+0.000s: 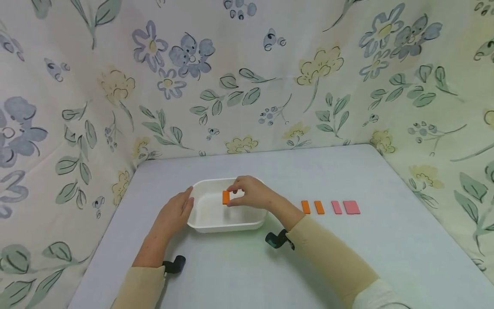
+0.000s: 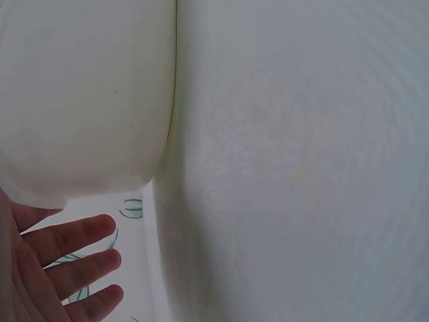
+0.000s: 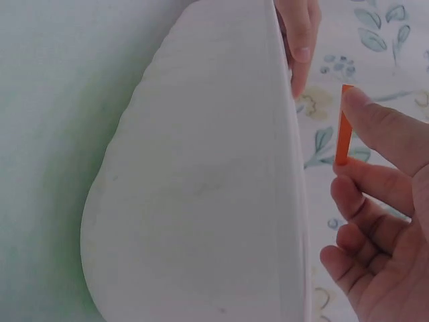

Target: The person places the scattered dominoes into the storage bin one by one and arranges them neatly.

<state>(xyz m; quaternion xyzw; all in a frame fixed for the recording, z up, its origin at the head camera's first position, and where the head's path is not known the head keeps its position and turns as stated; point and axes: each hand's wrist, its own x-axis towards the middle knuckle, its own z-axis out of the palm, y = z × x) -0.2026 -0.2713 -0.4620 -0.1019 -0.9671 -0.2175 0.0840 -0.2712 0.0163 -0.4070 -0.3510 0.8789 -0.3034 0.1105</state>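
A small flat orange tile (image 1: 226, 197) is pinched upright between the thumb and finger of my right hand (image 1: 250, 193). In the head view, that hand overlaps the white tray (image 1: 227, 227), with the tile over its middle. The right wrist view shows the orange tile (image 3: 344, 131) edge-on, held by its two ends above the tray's rim, the other fingers loosely bent. My left hand (image 1: 175, 213) rests at the tray's left end, fingertips right at the rim. Seen from the left wrist, its fingers (image 2: 70, 239) are spread and fairly straight beside the tray wall.
Right of the tray, two more orange tiles (image 1: 312, 207), a narrow pink tile (image 1: 336, 207) and a wider pink tile (image 1: 351, 207) lie in a row on the white table (image 1: 239, 274). Floral cloth (image 1: 247, 86) hangs behind the table and at both sides.
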